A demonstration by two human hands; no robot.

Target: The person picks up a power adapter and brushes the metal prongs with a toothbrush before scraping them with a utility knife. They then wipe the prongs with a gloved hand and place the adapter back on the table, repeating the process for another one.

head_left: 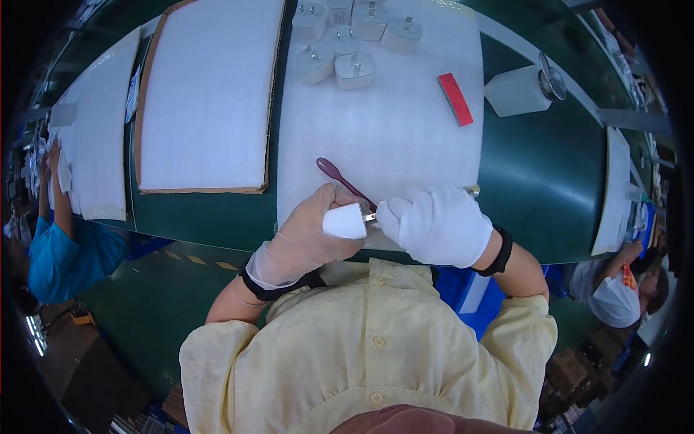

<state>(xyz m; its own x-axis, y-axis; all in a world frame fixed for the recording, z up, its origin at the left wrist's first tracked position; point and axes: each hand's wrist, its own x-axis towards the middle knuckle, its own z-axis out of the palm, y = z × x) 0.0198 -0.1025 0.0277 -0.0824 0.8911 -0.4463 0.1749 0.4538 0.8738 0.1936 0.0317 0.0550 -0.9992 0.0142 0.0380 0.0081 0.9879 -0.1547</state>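
Left hand (pixel 307 235), in a thin translucent glove, is wrapped snugly around a white plug adapter (pixel 345 221), held over the near edge of the white foam sheet (pixel 390 123). Right hand (pixel 437 224) (white cloth glove) pinches at its metal prongs; fingertips are hidden, so exactly what it grips is hard to tell. A purple stick (pixel 340 179) pokes out behind, lower end covered.
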